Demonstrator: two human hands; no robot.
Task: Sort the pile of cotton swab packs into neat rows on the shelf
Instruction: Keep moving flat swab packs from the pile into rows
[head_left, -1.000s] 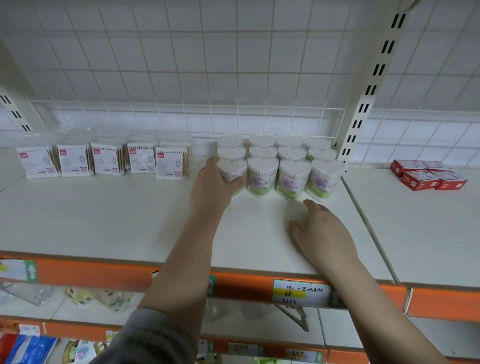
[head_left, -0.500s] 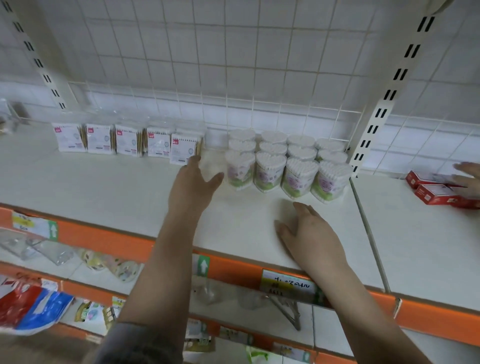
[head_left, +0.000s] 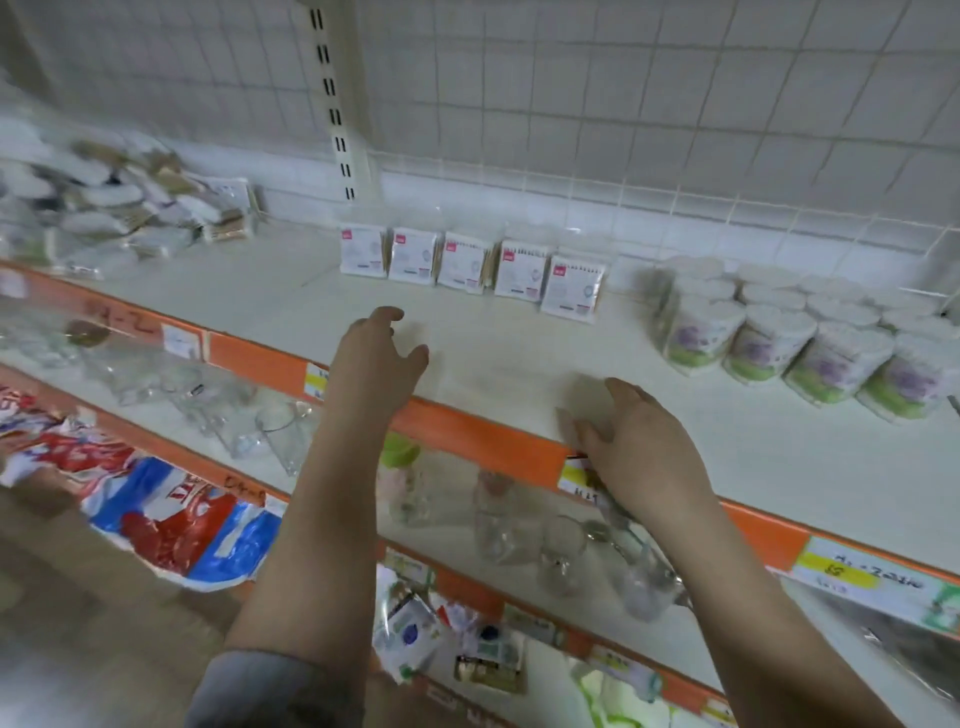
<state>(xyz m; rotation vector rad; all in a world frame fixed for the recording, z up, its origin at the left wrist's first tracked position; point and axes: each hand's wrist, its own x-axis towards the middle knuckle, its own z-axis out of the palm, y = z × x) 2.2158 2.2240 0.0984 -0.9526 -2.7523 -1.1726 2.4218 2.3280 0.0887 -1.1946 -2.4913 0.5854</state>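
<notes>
A loose pile of flat cotton swab packs lies at the far left of the white shelf. Several flat packs with red labels stand in a row at the shelf's back. Round heart-shaped swab tubs stand in neat rows at the right. My left hand hovers open over the shelf's front, in front of the flat row, holding nothing. My right hand is open too, empty, at the orange front edge.
A slotted white upright rises from the back wall grid between the pile and the row. Below, a lower shelf holds clear glasses and colourful packets. Price labels sit on the orange strips.
The view has swung left, bringing the pile into sight. My left hand let go of the front tub and moved left. My right hand slid back to the shelf's edge.
</notes>
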